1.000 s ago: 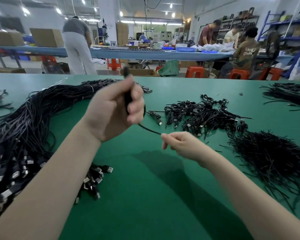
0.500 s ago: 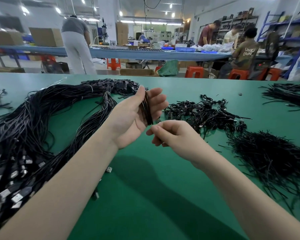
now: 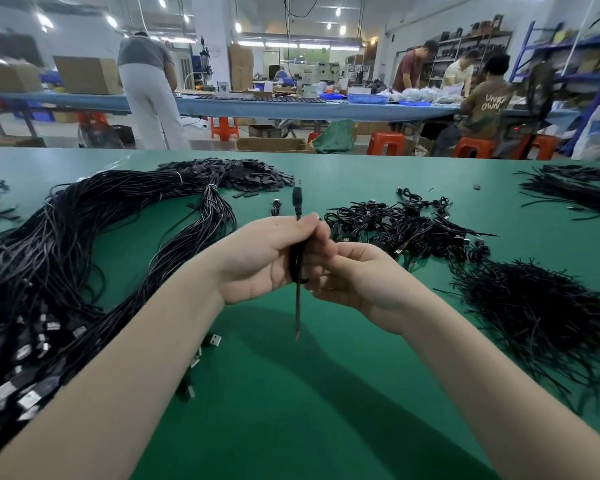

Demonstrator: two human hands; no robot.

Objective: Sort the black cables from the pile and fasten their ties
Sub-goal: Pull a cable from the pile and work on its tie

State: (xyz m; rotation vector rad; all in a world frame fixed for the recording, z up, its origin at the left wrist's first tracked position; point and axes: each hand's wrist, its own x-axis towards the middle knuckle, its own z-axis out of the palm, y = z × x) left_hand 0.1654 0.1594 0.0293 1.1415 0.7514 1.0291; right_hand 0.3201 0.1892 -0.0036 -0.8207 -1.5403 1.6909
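My left hand (image 3: 264, 258) grips a coiled black cable (image 3: 297, 258) upright above the green table (image 3: 291, 410); its plug end sticks up past my fingers. My right hand (image 3: 354, 278) meets it from the right, fingers curled against the coil, and a thin black tie (image 3: 297, 313) hangs straight down below both hands. A big pile of long black cables (image 3: 66, 254) with USB plugs covers the left. Tied small cables (image 3: 402, 226) lie in a heap behind my right hand. A heap of loose black ties (image 3: 534, 306) lies at the right.
More black cables (image 3: 575, 192) lie at the far right edge. A patch of small black flat pieces (image 3: 243, 171) sits at the back of the table. Beyond the table are a blue bench (image 3: 257, 105), orange stools and several people working.
My hands dropped lower and closed together. The coil, held in my raised left hand before, now stands upright between both hands with a tie hanging beneath.
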